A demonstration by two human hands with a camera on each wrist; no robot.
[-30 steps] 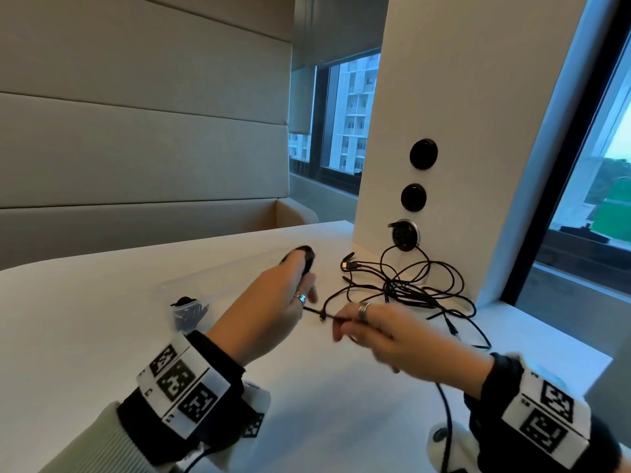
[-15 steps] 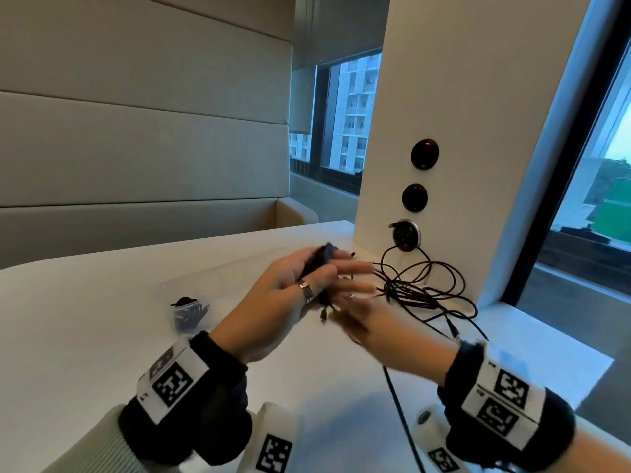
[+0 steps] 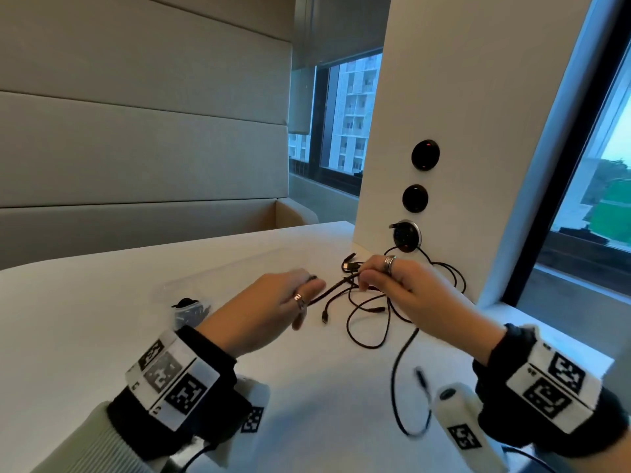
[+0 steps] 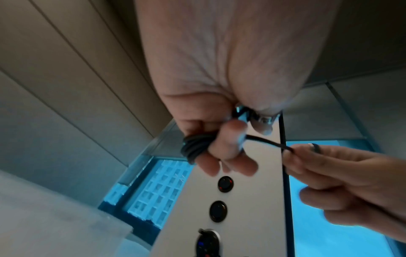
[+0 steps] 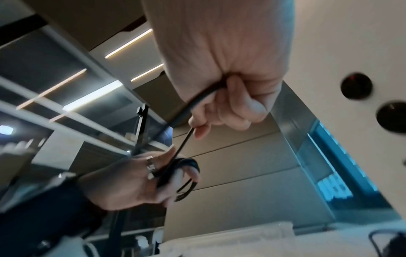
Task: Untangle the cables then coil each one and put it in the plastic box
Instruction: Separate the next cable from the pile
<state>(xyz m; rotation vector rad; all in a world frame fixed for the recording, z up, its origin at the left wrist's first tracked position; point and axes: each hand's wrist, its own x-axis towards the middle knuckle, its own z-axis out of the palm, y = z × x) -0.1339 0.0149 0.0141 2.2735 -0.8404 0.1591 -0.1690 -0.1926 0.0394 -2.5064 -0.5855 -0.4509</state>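
Now apart | left hand [image 3: 273, 302] fingers wrapped in cable [image 4: 195, 147] | right hand [image 3: 403, 288] pinches it

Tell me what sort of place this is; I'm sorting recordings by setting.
Probably an office booth or meeting nook: a padded wall behind a white table, a panel with round sockets, and windows facing tower blocks.

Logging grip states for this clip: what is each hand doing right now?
Left hand: closed, holding a black cable coil wound round its fingers.
Right hand: closed, pinching the cable's free run.
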